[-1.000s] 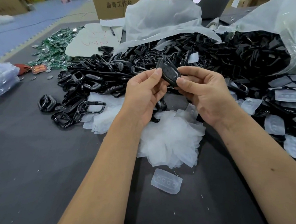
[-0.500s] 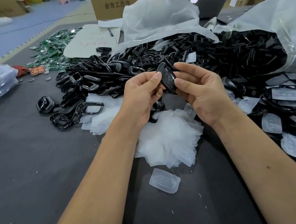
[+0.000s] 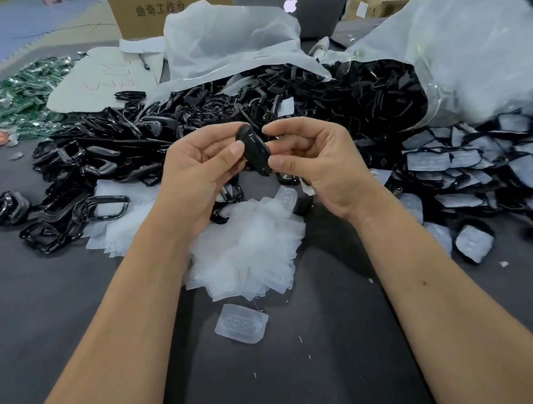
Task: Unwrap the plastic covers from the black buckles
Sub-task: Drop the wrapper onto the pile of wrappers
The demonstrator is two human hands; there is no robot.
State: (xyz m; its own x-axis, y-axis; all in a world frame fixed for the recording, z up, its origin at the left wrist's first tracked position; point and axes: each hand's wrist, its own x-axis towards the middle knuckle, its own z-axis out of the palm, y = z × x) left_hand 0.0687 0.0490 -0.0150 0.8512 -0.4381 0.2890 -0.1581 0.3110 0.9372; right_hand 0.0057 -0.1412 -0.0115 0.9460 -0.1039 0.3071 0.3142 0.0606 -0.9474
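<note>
I pinch one glossy black oval plastic buckle [image 3: 256,149] between my left hand [image 3: 195,172] and right hand [image 3: 317,164], fingers curled round its edges, above the dark grey bench [image 3: 65,314]. At two o'clock a clear plastic sack [image 3: 473,58] spills black buckles [image 3: 343,94]. Peeled translucent covers [image 3: 249,250] pile at six o'clock.

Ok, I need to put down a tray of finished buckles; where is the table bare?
Bare table lies near-left, below the loose buckles, and near-right, beside the single cover. Crowded: the cover heap and the spilled bag.
</note>
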